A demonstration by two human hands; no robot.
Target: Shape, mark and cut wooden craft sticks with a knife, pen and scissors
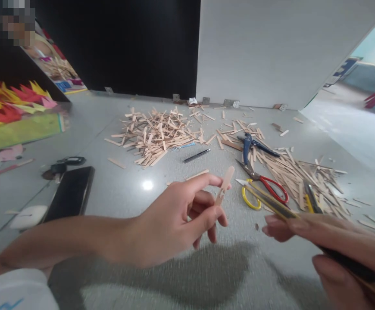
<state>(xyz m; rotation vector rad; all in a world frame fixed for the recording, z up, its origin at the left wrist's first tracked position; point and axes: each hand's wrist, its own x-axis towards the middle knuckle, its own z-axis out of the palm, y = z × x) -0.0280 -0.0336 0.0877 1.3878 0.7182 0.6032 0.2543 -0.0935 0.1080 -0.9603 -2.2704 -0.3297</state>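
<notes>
The left hand (174,215) is pinching one wooden stick (225,184) between thumb and fingertips, holding it upright above the floor (126,193). The right hand (342,254) is gripping one utility knife (269,199), fingers closed round its handle, and the blade tip is pointing at the stick, just beside it. Beyond the right hand, one pair of scissors (265,183) with a red and a yellow loop is lying near one blue-handled cutter (248,147), among a scatter of sticks (304,174). A second pile of sticks (155,135) is lying well beyond the left hand, with one pen (196,155) beside it. One dark phone (69,193) is lying left of the left forearm.
</notes>
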